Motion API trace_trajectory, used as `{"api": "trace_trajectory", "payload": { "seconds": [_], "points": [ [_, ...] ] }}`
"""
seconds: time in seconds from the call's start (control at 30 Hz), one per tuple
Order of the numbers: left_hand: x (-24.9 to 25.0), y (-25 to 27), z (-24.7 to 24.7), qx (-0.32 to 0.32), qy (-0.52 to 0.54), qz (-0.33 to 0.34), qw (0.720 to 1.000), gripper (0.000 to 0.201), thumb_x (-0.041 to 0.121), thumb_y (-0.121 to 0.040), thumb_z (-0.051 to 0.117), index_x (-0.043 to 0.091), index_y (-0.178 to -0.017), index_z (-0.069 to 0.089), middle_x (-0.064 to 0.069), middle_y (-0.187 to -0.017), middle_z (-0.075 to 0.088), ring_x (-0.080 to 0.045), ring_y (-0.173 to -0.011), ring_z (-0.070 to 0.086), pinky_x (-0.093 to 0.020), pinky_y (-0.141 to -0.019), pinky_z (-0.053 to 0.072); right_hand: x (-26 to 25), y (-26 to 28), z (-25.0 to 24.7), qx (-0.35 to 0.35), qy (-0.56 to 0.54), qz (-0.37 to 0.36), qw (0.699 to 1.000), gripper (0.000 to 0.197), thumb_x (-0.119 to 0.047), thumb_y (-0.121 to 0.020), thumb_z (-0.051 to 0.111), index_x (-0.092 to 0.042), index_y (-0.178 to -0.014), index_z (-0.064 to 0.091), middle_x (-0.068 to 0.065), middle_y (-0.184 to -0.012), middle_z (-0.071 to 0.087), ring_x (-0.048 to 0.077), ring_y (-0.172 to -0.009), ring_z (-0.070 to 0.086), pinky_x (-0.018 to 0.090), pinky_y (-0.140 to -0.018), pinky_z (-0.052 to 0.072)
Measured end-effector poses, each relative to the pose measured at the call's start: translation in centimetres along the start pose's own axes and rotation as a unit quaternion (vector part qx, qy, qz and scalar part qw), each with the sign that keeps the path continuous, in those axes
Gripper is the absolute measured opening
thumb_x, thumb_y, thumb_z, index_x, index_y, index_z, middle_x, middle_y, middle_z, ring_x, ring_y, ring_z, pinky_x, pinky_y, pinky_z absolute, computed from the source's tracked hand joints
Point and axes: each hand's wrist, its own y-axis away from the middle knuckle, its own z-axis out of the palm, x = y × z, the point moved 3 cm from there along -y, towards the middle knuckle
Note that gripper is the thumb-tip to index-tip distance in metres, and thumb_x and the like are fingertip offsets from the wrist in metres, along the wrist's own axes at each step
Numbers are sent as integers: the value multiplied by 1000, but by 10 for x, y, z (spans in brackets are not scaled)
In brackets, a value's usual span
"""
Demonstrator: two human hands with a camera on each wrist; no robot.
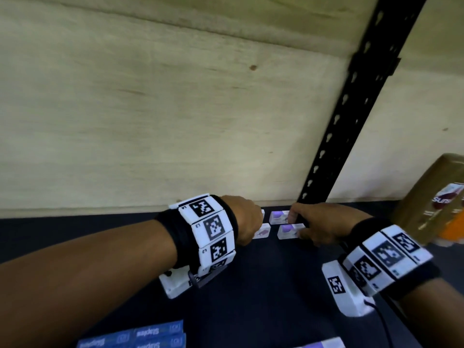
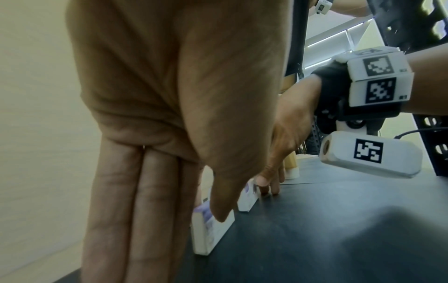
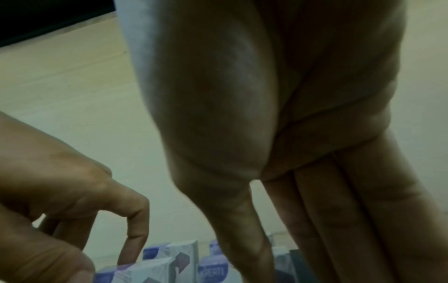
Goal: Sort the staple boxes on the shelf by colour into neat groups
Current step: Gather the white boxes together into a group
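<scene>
Several white-and-purple staple boxes [image 1: 288,231] lie flat in a tight cluster at the back of the dark shelf [image 1: 263,285]. My left hand [image 1: 256,222] covers the cluster's left side, with straight fingers [image 2: 135,210] down beside one box [image 2: 213,233] and the thumb touching it. On the right side my right hand [image 1: 297,222] has its fingertips [image 2: 274,185] on the shelf and its thumb against a box [image 2: 247,199]. The right wrist view shows the boxes [image 3: 179,254] below both hands. Blue staple boxes [image 1: 150,335] lie at the front left, and another white-and-purple box [image 1: 324,344] at the front edge.
A plywood back wall [image 1: 150,109] stands right behind the cluster. A black slotted upright post [image 1: 351,109] rises just behind my right hand. A golden-brown bottle [image 1: 437,202] stands at the far right of the shelf.
</scene>
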Motion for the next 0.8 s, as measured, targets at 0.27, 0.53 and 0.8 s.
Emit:
{"api": "trace_trajectory", "payload": {
  "seconds": [0.27, 0.53, 0.8],
  "points": [
    [-2, -8, 1, -21, 17, -4, 1000, 15, 12, -99, 51, 9, -114, 55, 3, -73, 46, -7, -51, 35, -15, -28, 26, -4, -5, -4, -24, -6, 11, 1000, 16, -28, -96, 59, -33, -106, 47, -6, -77, 65, 17, -77, 70, 31, -78, 54],
    [1, -2, 3, -14, 74, -22, 997, 12, 13, -98, 54, 14, -109, 57, 4, -67, 40, -8, -49, 40, -17, -35, 29, -7, 4, -4, -16, -9, 15, 1000, 11, -28, -96, 58, -30, -100, 48, -9, -82, 61, 15, -79, 66, 31, -79, 53],
    [11, 31, 11, -16, -14, -25, 999, 33, 23, -99, 47, 11, -129, 56, -2, -104, 57, -19, -82, 48, -28, -65, 37, -15, 40, -2, -37, -5, 4, 999, 8, -25, -96, 58, -22, -102, 62, -6, -76, 66, 11, -70, 59, 24, -66, 44]
  ]
}}
